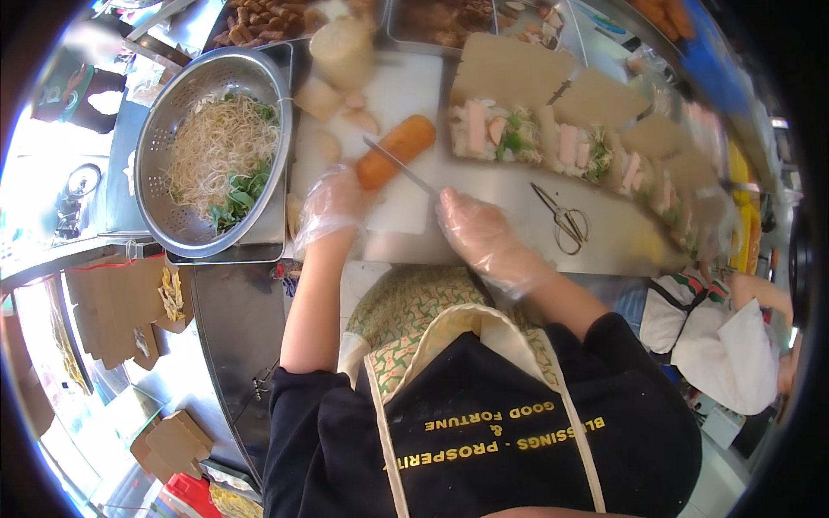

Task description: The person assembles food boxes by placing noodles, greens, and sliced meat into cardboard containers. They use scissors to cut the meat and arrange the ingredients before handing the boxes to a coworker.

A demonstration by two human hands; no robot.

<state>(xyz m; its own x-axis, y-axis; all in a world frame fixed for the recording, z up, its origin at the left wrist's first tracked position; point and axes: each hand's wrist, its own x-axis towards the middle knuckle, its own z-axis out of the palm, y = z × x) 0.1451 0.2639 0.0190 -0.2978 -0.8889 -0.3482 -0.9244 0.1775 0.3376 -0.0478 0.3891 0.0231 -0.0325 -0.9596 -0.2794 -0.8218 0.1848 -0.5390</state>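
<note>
A thick orange-brown fried roll (408, 145) lies slantwise on the white cutting board (397, 214). In a clear plastic glove, my left hand (333, 204) is closed round its near end. My right hand (477, 231), also gloved, grips a knife (414, 179) by the handle, which the fingers hide. The blade crosses the roll close to the left fingers; how deep it sits I cannot tell. Pale round slices (366, 121) lie left of the roll, beside a large pale cylindrical piece (342, 53) at the board's far end.
A steel colander (152, 192) of bean sprouts and green leaves stands left of the board. Scissors (563, 223) lie to the right. Open cardboard boxes (462, 148) of food line the back right, near another person (725, 345). Trays of browned food (259, 19) sit behind.
</note>
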